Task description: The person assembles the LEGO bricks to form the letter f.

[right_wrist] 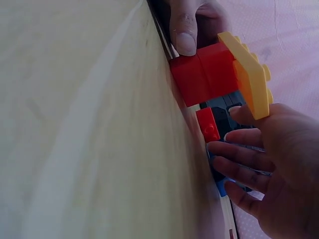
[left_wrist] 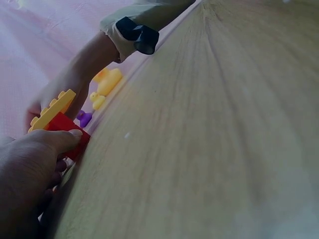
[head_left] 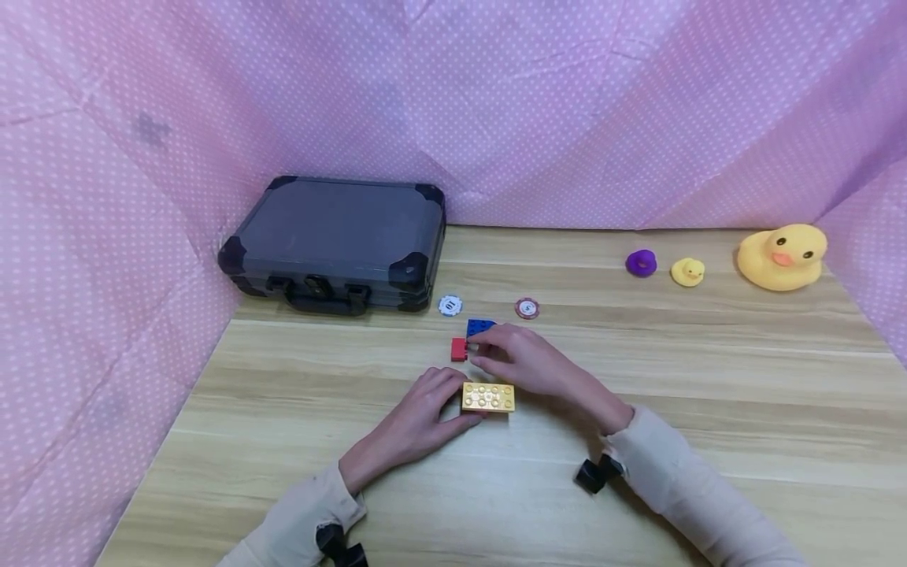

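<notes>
My left hand [head_left: 418,421] grips a stack of toy building bricks low on the table. Red bricks [right_wrist: 204,72] form its lower part, and a yellow brick [head_left: 488,398] lies flat across the top, jutting out past the red. The left thumb presses the red side in the left wrist view. Just beyond the stack, my right hand [head_left: 527,358] reaches in from the right, fingers loosely extended and thumb apart. Its fingertips are right by a small red brick [head_left: 458,350] lying on its side. Behind that is a blue brick [head_left: 479,326], partly hidden by the right hand.
A grey case [head_left: 340,228] with black corners stands at the back left. Near it lie a white poker chip [head_left: 449,305] and a dark red one [head_left: 527,308]. At the back right sit a purple duck [head_left: 641,264], a small yellow duck [head_left: 687,272] and a large yellow duck [head_left: 779,260].
</notes>
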